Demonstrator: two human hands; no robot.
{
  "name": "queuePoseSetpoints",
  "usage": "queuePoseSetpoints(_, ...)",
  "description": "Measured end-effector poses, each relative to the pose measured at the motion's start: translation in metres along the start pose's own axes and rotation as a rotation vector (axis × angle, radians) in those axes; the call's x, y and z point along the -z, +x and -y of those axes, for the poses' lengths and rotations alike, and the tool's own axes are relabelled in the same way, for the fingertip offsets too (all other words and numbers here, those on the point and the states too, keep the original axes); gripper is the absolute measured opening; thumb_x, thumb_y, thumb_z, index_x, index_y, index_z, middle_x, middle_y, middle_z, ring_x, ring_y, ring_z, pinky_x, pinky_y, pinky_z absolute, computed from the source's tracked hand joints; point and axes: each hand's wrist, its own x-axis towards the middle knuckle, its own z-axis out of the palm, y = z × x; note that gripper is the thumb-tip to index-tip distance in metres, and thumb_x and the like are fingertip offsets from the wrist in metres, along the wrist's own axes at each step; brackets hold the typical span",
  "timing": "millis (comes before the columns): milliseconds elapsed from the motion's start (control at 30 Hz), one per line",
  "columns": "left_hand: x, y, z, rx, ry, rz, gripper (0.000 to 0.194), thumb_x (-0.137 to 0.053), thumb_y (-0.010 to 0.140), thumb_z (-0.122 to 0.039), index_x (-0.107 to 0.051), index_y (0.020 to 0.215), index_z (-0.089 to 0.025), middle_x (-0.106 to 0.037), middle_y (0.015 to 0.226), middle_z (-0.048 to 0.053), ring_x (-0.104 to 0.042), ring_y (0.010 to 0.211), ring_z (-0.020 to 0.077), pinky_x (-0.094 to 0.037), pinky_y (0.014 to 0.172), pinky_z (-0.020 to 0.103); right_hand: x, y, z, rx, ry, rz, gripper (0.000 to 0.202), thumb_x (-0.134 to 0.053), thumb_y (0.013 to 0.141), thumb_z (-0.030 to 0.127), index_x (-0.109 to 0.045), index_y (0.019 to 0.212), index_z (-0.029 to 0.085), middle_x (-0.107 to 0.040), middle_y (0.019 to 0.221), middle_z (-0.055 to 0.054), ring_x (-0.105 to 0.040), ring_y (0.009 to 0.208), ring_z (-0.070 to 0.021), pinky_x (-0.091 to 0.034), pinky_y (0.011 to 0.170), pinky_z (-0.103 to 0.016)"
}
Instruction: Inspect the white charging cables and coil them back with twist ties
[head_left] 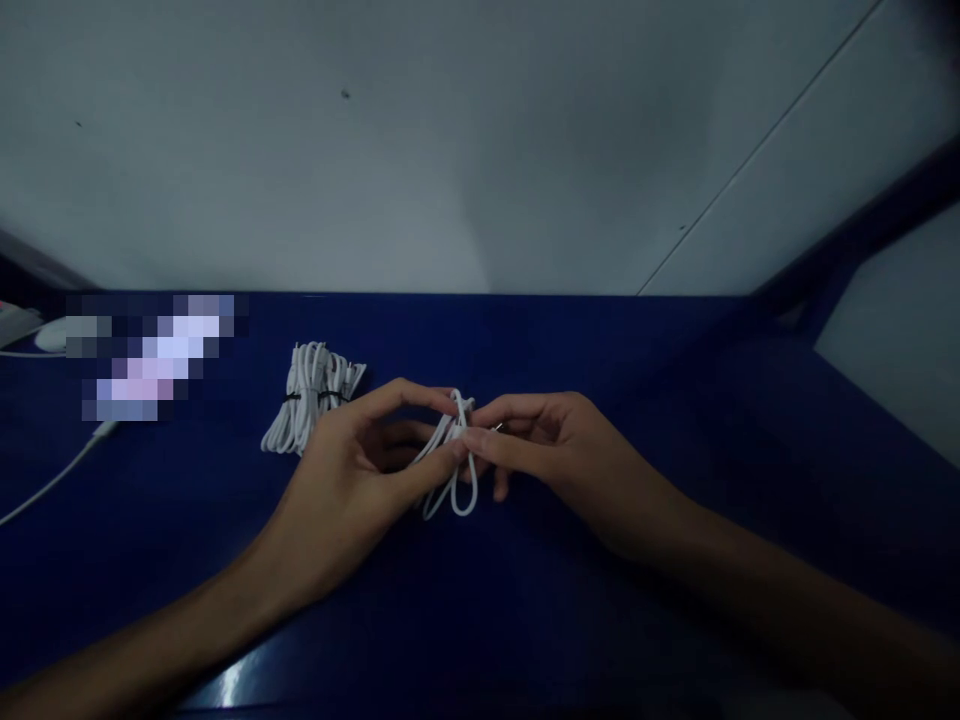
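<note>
A white cable [464, 497], folded into loops, is held between my two hands above the blue table. My left hand [352, 450] pinches the loops from the left with thumb and fingers. From the right, my right hand [559, 435] closes its thumb and fingertips on the same cable at its middle. A small shiny tip shows by the right fingers; I cannot make out what it belongs to. Behind my left hand lies a pile of bundled white cables [311, 385], bound with black ties, partly hidden by that hand.
The blue table [480, 620] meets a pale wall [375, 180] at the back. On the left lies a blurred-out bright object [161, 360] with a white cord [56, 485] running from it. A white rounded item [52, 335] is beside it. A blue frame [847, 250] stands at right.
</note>
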Motion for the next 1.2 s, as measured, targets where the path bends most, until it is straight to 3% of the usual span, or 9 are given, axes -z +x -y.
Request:
queuePoseSetpoints(133,-0.0012,-0.0011,0.0036,-0.033,0.064,-0.026,0.033,-0.087,0.095,-0.023,-0.084,0.128,-0.025,-0.084,0.130,0.009,-0.082,0.102,0.0263,-0.068,0.088,0.038,0.0002,0.0006,0.0001,0.019,-0.009,0.003,0.013,-0.085,0.099,0.038,-0.091,0.099,0.026,-0.081,0.090,-0.003,-0.070,0.080,-0.0160,-0.057,0.070,-0.028)
queuePoseSetpoints(300,-0.0058,-0.0039,0.0029,-0.112,0.192,-0.076,0.022,-0.087,0.095,-0.028,-0.090,0.117,-0.028,-0.077,0.146,0.008,-0.079,0.113,0.0290,-0.067,0.095,0.041,-0.0006,-0.0005,0.0010,0.020,-0.039,0.051,0.014,-0.084,0.099,0.038,-0.091,0.101,0.026,-0.081,0.094,-0.003,-0.068,0.079,-0.0159,-0.056,0.072,-0.029)
queuePoseSetpoints(433,-0.0058,-0.0042,-0.0010,-0.102,0.141,-0.007,0.022,-0.079,0.102,-0.029,-0.090,0.121,-0.031,-0.080,0.138,0.005,-0.077,0.112,0.0277,-0.065,0.094,0.039,-0.0019,0.0003,0.0000,0.014,-0.031,-0.004,0.022,-0.079,0.103,0.043,-0.091,0.100,0.024,-0.081,0.091,-0.004,-0.070,0.081,-0.0170,-0.056,0.073,-0.029)
queuePoseSetpoints(600,-0.0024,-0.0034,0.0002,-0.061,0.146,-0.033,0.025,-0.075,0.106,-0.039,-0.086,0.126,-0.028,-0.085,0.116,0.005,-0.075,0.098,0.0266,-0.060,0.080,0.035,-0.0025,0.0009,-0.0018,0.006,0.004,-0.058,0.021,-0.083,0.100,0.043,-0.089,0.098,0.022,-0.084,0.094,-0.006,-0.075,0.087,-0.0184,-0.059,0.075,-0.029)
queuePoseSetpoints(700,-0.0016,-0.0028,0.0018,-0.076,0.166,-0.035,0.030,-0.068,0.111,-0.045,-0.082,0.128,-0.025,-0.083,0.107,0.005,-0.075,0.094,0.0248,-0.057,0.080,0.033,-0.0019,-0.0002,-0.0028,0.004,0.036,-0.085,0.017,-0.086,0.098,0.035,-0.086,0.109,0.022,-0.086,0.103,-0.007,-0.078,0.091,-0.0191,-0.060,0.076,-0.030)
queuePoseSetpoints(800,-0.0021,-0.0015,0.0020,-0.055,0.177,-0.079,0.034,-0.064,0.112,-0.051,-0.075,0.129,-0.024,-0.080,0.099,0.005,-0.073,0.088,0.0229,-0.056,0.074,0.031,-0.0008,-0.0008,-0.0040,-0.006,0.083,-0.096,0.028,-0.090,0.094,0.029,-0.081,0.120,0.023,-0.087,0.111,-0.008,-0.080,0.096,-0.0194,-0.061,0.078,-0.030)
queuePoseSetpoints(933,-0.0031,0.0012,0.0012,0.052,0.033,-0.095,0.028,-0.064,0.111,-0.052,-0.069,0.116,-0.024,-0.078,0.100,0.004,-0.073,0.085,0.0212,-0.061,0.077,0.032,-0.0002,-0.0003,-0.0045,-0.031,0.081,-0.136,0.038,-0.095,0.090,0.034,-0.079,0.122,0.022,-0.087,0.114,-0.008,-0.081,0.099,-0.0197,-0.060,0.079,-0.029)
queuePoseSetpoints(1033,-0.0030,0.0030,0.0021,0.149,-0.106,-0.065,0.027,-0.063,0.112,-0.050,-0.066,0.107,-0.023,-0.078,0.109,0.006,-0.077,0.097,0.0248,-0.065,0.083,0.037,-0.0001,-0.0002,-0.0029,-0.054,0.041,-0.161,0.031,-0.095,0.091,0.038,-0.081,0.113,0.021,-0.088,0.110,-0.008,-0.080,0.095,-0.0185,-0.058,0.080,-0.029)
queuePoseSetpoints(1200,-0.0014,0.0035,0.0047,0.204,-0.304,0.040,0.022,-0.067,0.111,-0.045,-0.069,0.111,-0.023,-0.077,0.126,0.009,-0.076,0.116,0.0298,-0.068,0.089,0.041,0.0012,0.0001,-0.0011,-0.023,0.006,-0.120,0.020,-0.089,0.097,0.039,-0.082,0.100,0.020,-0.087,0.105,-0.007,-0.077,0.091,-0.0175,-0.056,0.078,-0.029)
